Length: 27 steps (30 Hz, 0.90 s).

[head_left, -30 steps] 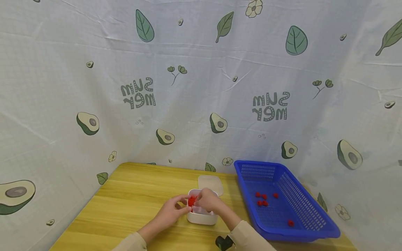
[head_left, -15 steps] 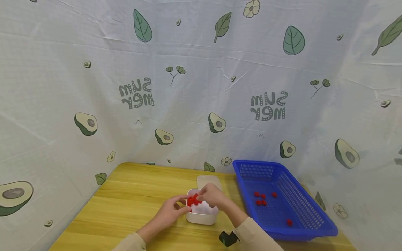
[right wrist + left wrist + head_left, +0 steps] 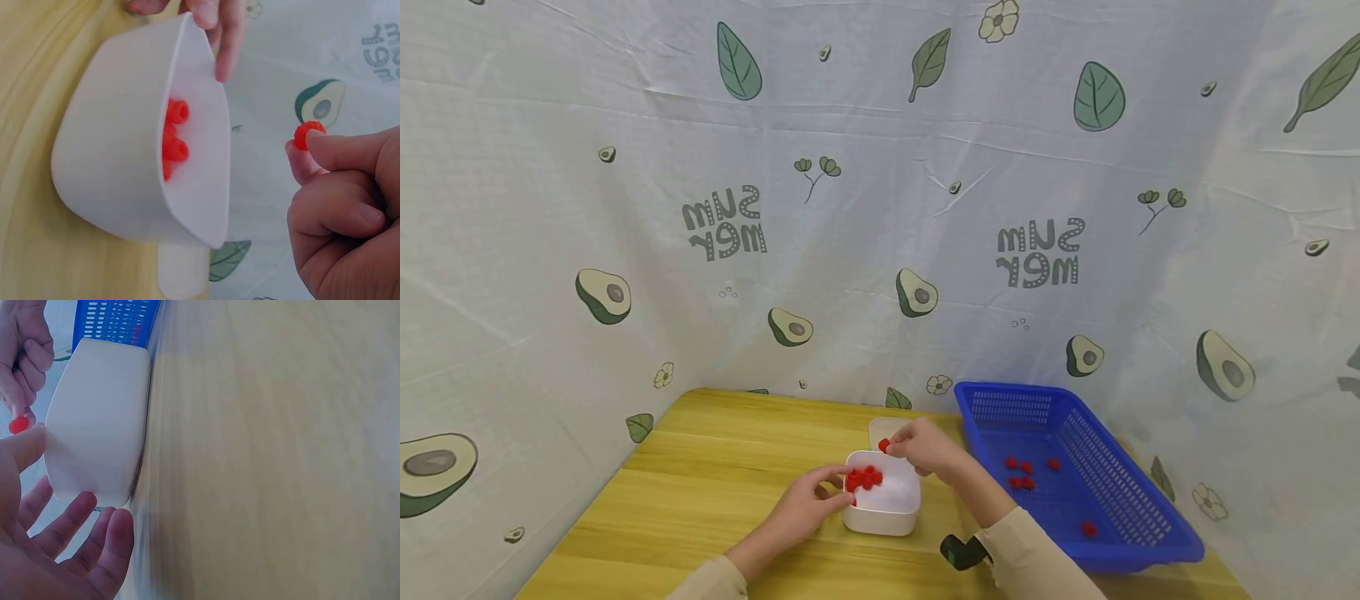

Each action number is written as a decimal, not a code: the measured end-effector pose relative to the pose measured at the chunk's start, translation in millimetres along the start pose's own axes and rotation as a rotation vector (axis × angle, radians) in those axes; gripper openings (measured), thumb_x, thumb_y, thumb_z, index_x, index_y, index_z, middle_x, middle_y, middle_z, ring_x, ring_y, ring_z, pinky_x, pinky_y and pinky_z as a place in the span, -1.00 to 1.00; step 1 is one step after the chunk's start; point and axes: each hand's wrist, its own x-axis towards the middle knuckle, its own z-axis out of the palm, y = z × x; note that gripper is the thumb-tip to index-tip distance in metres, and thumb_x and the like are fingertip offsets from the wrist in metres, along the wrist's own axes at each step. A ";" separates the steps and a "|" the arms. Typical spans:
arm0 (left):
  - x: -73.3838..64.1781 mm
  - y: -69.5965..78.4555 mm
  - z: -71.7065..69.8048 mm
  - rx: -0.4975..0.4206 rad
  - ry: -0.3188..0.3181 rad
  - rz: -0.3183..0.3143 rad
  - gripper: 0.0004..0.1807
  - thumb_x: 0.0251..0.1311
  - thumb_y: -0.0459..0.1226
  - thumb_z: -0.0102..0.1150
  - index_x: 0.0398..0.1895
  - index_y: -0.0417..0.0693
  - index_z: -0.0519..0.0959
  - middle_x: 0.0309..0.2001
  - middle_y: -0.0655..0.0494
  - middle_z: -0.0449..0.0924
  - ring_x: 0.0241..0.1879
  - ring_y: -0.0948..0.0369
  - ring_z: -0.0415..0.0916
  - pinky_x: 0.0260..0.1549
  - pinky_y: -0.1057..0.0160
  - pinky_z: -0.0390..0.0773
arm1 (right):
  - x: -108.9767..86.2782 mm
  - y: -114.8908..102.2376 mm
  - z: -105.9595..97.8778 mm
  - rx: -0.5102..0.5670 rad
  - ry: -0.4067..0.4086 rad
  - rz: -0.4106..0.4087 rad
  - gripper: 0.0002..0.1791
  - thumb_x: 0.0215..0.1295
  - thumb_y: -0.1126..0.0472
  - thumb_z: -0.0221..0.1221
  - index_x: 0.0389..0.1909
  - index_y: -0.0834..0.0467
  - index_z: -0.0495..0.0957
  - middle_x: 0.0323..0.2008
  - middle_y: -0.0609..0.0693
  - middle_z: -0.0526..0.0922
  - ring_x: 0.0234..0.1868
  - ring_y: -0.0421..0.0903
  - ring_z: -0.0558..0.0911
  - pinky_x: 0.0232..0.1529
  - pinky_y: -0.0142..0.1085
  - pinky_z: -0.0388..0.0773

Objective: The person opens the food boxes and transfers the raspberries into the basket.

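Observation:
A white square box (image 3: 882, 523) stands on the table with several red raspberries (image 3: 865, 477) gathered at its left side. My left hand (image 3: 808, 504) holds the box by its left end, thumb at the near corner and index finger at the rim; in the left wrist view its other fingers bend beside the wall (image 3: 97, 419). Between thumb and index finger my right hand (image 3: 928, 446) pinches one raspberry (image 3: 307, 134), above the far rim and apart from the box. The other fingers of that hand are folded in.
A blue perforated basket (image 3: 1138, 492) sits to the right, holding several more raspberries (image 3: 1021, 482). Behind the box lies a pale flat lid (image 3: 883, 427), partly covered by my right hand. A printed curtain (image 3: 850, 350) hangs along the back of the wooden table (image 3: 760, 442).
My right hand has risen from inside the box, up and away past its far rim, and a raspberry shows between its fingertips. My left hand stays at the box.

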 end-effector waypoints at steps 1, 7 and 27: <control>0.1 0.1 0.1 -0.001 0.001 0.001 -0.50 0.28 -0.05 0.33 0.25 0.04 0.56 -0.04 0.05 0.56 -0.15 0.11 0.48 -0.26 0.23 0.52 | -0.2 0.0 -3.4 0.007 0.009 0.006 -0.83 0.35 0.26 0.25 -0.14 0.26 0.69 -0.69 -0.11 0.24 -0.74 -0.20 0.12 -0.68 -0.42 0.14; 0.9 0.5 0.3 0.005 0.007 0.016 -0.51 0.28 -0.08 0.33 0.25 0.01 0.56 -0.04 0.04 0.56 -0.16 0.11 0.49 -0.26 0.24 0.52 | -0.3 4.4 -26.4 0.067 0.048 0.030 -0.80 0.37 0.26 0.24 -0.09 0.29 0.67 -0.70 -0.12 0.16 -0.73 -0.19 0.06 -0.68 -0.39 0.07; 0.5 -0.4 -0.9 -0.006 -0.002 -0.005 -0.49 0.28 -0.08 0.33 0.26 0.02 0.55 -0.02 0.05 0.55 -0.14 0.11 0.47 -0.26 0.24 0.52 | -11.4 30.9 -94.7 0.062 0.122 0.045 -0.63 0.43 0.24 0.18 0.12 0.41 0.54 -0.70 -0.13 0.17 -0.71 -0.21 0.06 -0.64 -0.36 0.13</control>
